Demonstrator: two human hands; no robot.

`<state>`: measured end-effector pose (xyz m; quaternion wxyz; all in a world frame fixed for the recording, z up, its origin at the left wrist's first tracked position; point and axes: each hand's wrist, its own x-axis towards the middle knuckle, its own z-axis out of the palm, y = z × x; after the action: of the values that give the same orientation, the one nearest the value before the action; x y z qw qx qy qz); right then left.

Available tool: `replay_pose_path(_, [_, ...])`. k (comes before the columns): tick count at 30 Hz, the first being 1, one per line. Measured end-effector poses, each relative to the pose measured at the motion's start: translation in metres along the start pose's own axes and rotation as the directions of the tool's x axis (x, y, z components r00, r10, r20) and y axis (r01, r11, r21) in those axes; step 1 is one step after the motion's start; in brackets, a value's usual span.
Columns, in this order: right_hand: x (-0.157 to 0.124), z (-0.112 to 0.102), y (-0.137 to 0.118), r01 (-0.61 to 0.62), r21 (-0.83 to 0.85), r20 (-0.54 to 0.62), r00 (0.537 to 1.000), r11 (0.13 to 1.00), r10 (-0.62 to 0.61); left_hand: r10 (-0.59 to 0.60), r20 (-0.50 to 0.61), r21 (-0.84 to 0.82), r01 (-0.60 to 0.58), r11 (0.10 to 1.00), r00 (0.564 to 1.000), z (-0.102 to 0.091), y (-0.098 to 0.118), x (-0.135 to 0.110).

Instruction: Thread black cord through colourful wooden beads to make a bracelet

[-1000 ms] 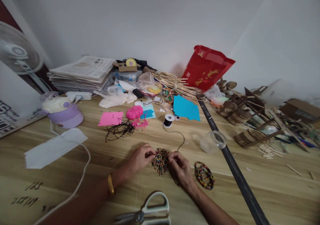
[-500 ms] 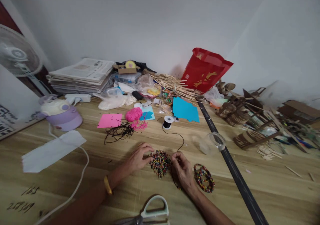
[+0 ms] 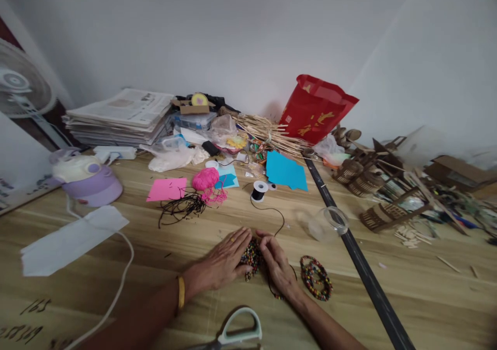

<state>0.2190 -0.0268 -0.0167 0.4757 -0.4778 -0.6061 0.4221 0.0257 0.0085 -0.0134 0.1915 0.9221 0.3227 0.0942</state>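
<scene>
A small heap of multicoloured beads (image 3: pixel 252 259) lies on the wooden table (image 3: pixel 186 308), partly covered by both hands. My left hand (image 3: pixel 222 259) rests flat against the heap's left side, palm down with the fingers stretched out. On the heap's other side, my right hand (image 3: pixel 278 268) has its fingers bent together around a thin black cord (image 3: pixel 276 210); the fingertips' exact hold is hidden. That cord runs back to a spool (image 3: pixel 259 191). Below the right hand the cord hangs in a curve, with a few beads (image 3: pixel 277 296) on it. A coiled string of beads (image 3: pixel 316 277) lies to the right.
Scissors (image 3: pixel 241 325) lie at the near edge. Behind are black cord pieces (image 3: pixel 182 207), pink yarn (image 3: pixel 205 179) and blue paper (image 3: pixel 286 171). A clear plastic cup (image 3: pixel 326 223) lies by a black strip (image 3: pixel 368 272). Woven baskets (image 3: pixel 382 215) stand right; a white cable (image 3: pixel 123 282) crosses left.
My left hand has moved right and flattened against the bead heap, pushing it closer together and covering part of it. My right hand has shifted slightly left, close to the left fingertips.
</scene>
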Motion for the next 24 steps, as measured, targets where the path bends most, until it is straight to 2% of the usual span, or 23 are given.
replay_pose_path(7, [0.003,0.009,-0.006,0.071,-0.136,0.079,0.995,0.988,-0.06,0.028,-0.022,-0.018,-0.028,0.999,0.999,0.003,0.001,0.001])
replay_pose_path(13, [0.009,0.009,-0.009,0.084,-0.157,0.061,0.995,0.984,-0.075,0.028,-0.018,-0.074,-0.029,0.997,0.999,-0.005,0.004,0.002])
replay_pose_path(19, [0.019,0.008,-0.006,0.073,-0.142,0.003,0.997,0.987,-0.073,0.049,-0.068,-0.2,-0.061,0.978,0.996,-0.016,0.006,0.002])
replay_pose_path(24, [0.018,0.013,0.001,0.107,-0.171,0.039,0.994,0.979,-0.102,0.001,-0.109,-0.367,-0.041,0.929,0.994,-0.013,0.001,0.003])
